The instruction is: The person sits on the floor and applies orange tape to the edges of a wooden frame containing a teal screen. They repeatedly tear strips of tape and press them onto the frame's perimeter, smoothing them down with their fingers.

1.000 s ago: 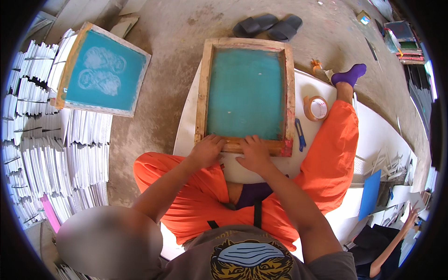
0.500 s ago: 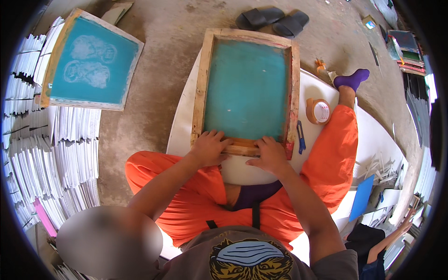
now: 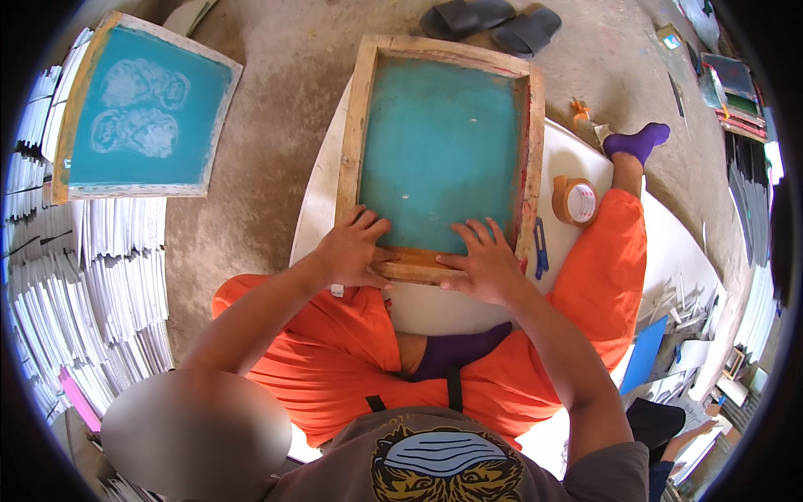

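A screen-printing frame (image 3: 347, 171) with wooden bars and a teal mesh (image 3: 439, 159) lies in front of me on a white board (image 3: 322, 201). My left hand (image 3: 351, 247) rests on its near left corner, fingers apart. On the near bar's right part lies my right hand (image 3: 483, 261), fingers spread over the inner edge toward the mesh and thumb along the bar. A brown strip (image 3: 418, 253) runs along the inside of the near bar between my hands. To the right of the frame are a blue utility knife (image 3: 541, 248) and a roll of brown tape (image 3: 575, 201).
A second teal screen (image 3: 150, 117) with pale printed shapes leans on stacks of white paper (image 3: 125, 276) at the left. Black sandals (image 3: 489, 23) lie beyond the frame. My outstretched leg (image 3: 598, 276) borders the right side. Another person's arm (image 3: 694, 435) shows at lower right.
Both hands have moved slightly apart, the left one outward to the frame's corner. The right hand's fingers have spread and reach farther over the bar. The frame appears slightly larger and shifted in view.
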{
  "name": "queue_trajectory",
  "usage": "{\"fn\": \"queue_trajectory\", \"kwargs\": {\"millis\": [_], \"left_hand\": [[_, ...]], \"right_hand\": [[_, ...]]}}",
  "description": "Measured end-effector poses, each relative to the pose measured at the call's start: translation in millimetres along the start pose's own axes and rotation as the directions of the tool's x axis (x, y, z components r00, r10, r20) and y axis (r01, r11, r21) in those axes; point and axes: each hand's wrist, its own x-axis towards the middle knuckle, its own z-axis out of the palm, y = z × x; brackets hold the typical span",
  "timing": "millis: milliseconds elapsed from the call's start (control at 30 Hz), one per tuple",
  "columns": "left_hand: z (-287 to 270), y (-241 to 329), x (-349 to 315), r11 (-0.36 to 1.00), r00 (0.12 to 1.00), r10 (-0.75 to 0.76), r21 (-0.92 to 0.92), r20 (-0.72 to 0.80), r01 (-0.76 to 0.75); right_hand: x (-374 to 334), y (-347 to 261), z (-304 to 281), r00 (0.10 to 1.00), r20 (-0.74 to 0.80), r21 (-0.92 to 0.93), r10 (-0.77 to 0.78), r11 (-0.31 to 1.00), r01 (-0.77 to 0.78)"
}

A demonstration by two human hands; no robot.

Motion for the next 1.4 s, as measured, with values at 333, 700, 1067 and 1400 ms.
{"fn": "queue_trajectory", "kwargs": {"millis": [333,700,1067,1400], "left_hand": [[17.0,13.5,-16.0,0.993,0.983,-0.121,-0.025,-0.141,0.119],[15.7,13.8,-18.0,0.988,0.984,-0.154,-0.041,-0.089,0.151],[11.8,18.6,-11.7,0.984,0.983,-0.179,-0.004,-0.036,0.179],[12.0,15.4,-14.4,0.990,0.990,-0.139,-0.004,-0.032,0.139]], "right_hand": [[49.1,-35.5,18.8,0.999,-0.009,0.116,-0.053,0.992,0.054],[25.5,-30.4,18.6,0.982,-0.110,0.180,0.153,0.975,-0.132],[54.3,-64.7,27.6,0.939,-0.043,0.218,0.342,0.920,-0.325],[53.3,-61.5,19.6,0.936,0.039,0.292,0.351,0.892,-0.346]]}}
